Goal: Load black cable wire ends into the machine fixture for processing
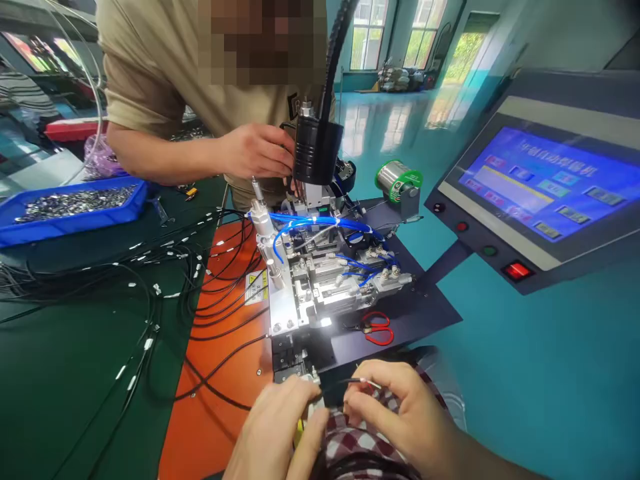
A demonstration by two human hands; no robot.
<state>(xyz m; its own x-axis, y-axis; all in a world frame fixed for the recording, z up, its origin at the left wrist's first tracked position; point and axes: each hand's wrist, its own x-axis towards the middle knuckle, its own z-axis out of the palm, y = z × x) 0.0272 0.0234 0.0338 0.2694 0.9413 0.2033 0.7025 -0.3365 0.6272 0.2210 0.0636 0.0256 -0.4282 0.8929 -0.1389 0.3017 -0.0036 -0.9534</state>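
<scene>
My right hand (400, 407) pinches the end of a thin black cable (343, 382), where white and reddish wire tips stick out between thumb and fingers. From there the cable runs left to the fingertips of my left hand (277, 427). The left fingers curl around the front end of the machine (285, 313), over a small grey metal part (315, 403); what they grip is partly hidden. A bit of yellow shows below the left index finger. Beyond my hands, red-handled scissors (379, 329) lie on the machine's dark base plate (430, 317).
Black cables with white tags (150, 333) spread across the green and orange table at left. A blue tray (75, 207) holds small metal parts. Opposite, a co-worker's hand (260, 150) reaches behind a black lamp (319, 150). A solder spool (397, 179) and a control screen (545, 180) stand right.
</scene>
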